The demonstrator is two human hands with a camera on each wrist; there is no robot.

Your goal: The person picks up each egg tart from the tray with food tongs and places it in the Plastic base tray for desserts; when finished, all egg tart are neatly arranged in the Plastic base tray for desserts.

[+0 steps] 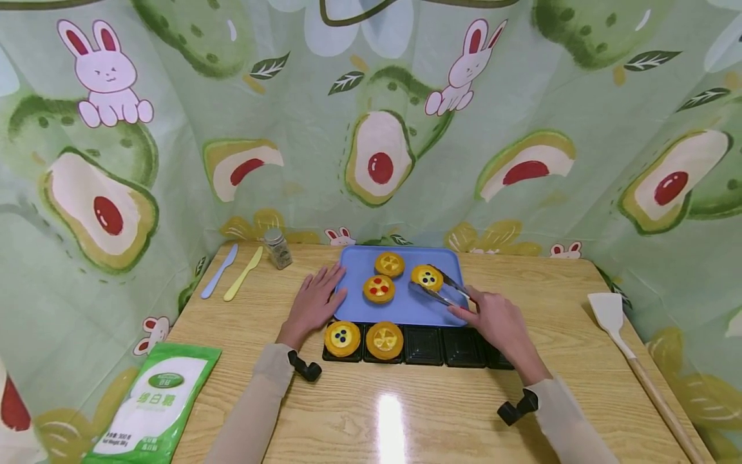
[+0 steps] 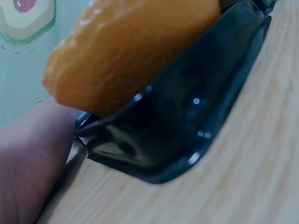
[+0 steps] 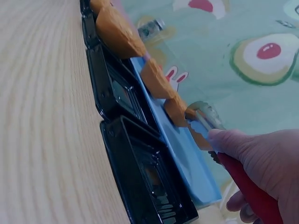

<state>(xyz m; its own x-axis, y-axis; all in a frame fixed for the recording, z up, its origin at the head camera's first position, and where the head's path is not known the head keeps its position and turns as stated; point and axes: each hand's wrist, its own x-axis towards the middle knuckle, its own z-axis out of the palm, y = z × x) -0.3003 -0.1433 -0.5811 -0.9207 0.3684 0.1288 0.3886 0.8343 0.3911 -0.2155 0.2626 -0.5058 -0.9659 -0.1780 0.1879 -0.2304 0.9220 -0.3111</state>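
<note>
My right hand grips the tongs, which have a red handle and metal ends. Their two ends stand on either side of a tart with dark blue dots on the blue tray. On the same tray sit a tart with red dots and one with pale wedges. My left hand rests at the tray's left edge, fingers extended. In front, the black compartment tray holds another blue-dotted tart and another wedge-topped tart in its two leftmost compartments.
A blue knife, a yellow knife and a metal-capped shaker are at the back left. At the front left lies a green-and-white bag. A white spatula with a wooden handle lies along the right edge. Printed cloth hangs behind.
</note>
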